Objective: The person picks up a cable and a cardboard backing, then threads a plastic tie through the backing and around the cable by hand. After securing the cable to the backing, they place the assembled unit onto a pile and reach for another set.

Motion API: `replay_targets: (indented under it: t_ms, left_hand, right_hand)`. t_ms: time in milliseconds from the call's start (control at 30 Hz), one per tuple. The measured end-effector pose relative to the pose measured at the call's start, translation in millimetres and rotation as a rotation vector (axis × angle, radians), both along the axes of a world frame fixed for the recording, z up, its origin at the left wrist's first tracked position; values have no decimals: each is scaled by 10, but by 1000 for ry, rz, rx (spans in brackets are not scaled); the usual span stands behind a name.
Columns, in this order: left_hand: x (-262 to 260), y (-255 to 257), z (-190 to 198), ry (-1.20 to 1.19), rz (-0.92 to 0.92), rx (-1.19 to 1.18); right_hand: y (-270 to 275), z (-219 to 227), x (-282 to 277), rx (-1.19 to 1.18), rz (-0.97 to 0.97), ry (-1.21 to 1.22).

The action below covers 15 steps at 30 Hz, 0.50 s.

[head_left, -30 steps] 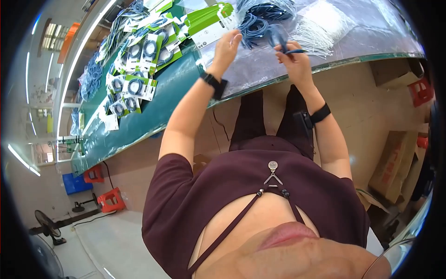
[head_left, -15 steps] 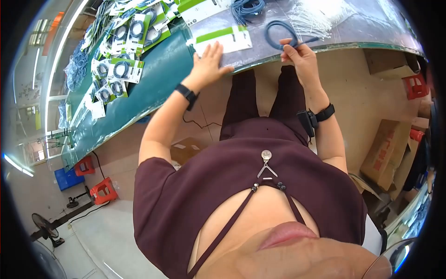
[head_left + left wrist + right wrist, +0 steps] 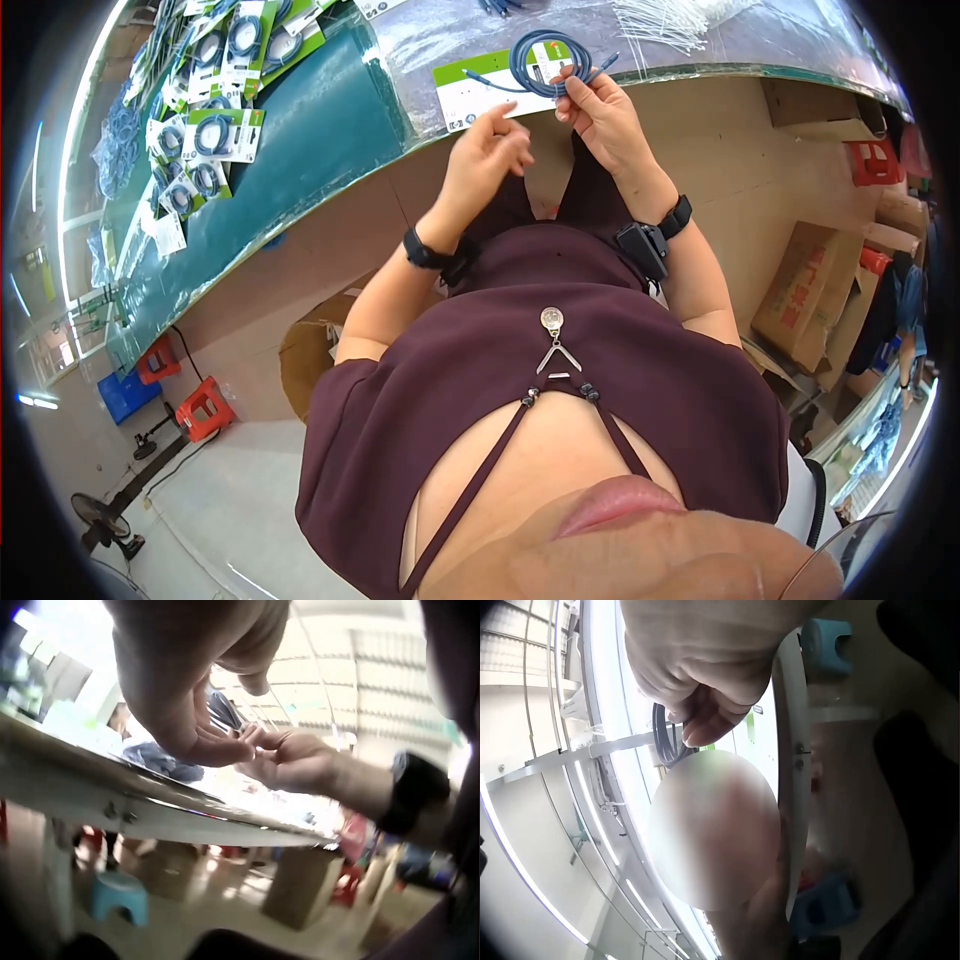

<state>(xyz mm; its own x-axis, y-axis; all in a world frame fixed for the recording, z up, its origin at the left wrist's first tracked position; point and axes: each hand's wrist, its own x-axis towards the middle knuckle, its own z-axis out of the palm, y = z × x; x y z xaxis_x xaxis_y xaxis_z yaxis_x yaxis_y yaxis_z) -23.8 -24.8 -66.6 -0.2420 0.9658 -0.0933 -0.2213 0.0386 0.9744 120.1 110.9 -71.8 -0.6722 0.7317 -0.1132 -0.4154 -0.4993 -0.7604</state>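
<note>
My right hand (image 3: 612, 125) pinches a coiled blue cable (image 3: 518, 68) between thumb and fingers, its ends sticking out to both sides. The coil overlaps a white-and-green packaging card (image 3: 462, 98) lying at the table's front edge. Left of it, my left hand (image 3: 488, 150) is raised near the card's lower edge, its fingers loosely bent and holding nothing. In the right wrist view the looped cable (image 3: 660, 735) hangs by my right fingertips, and a blurred disc hides what lies beyond. The left wrist view has my left fingers overlapping the right hand (image 3: 296, 761).
Carded cables (image 3: 215, 135) are piled on the green table part (image 3: 310, 120) at left. White ties (image 3: 665, 22) lie at the back right. Cardboard boxes (image 3: 810, 290) and red stools (image 3: 205, 408) stand on the floor.
A card has come from the stack to the front edge. My left hand pressed flat on it half a second ago, then lifted. My right hand moved the coil left over the card.
</note>
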Motion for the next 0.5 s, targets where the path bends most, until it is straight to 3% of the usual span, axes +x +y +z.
replay_targets:
  t_ms: [67,133,167,200,267,300,333,433,500]
  left_hand:
    - [-30,114,70,-139,66,23]
    - [-36,214,125,-407,175,76]
    - [-41,221,128,-417,176,69]
    - [-50,227,132,-164,183,39]
    - [-69,248,122,347,184,-15]
    - [-73,273,86,342,181,-15]
    - [-66,301,26,371,174,-19]
    - [-8,338,-90,422,166,-31]
    - [11,355,-103,546,173,-32]
  right_hand:
    - [-63,51,-62,-9,24,10]
    - [-157,114,-92,204,51,-273]
    - [-186,117,-88,312,64,-416]
    - [-196,102,-82,307,65,-426]
    - [-185,69,-82,640,-20,-655]
    - [-174,52,-93,810,-64,-765]
    - [-172,28,-115,809,-65,-769]
    - [-188,-72,-177,1136,-368,-677]
    - [-163,-131,-189,1148,-372,-739]
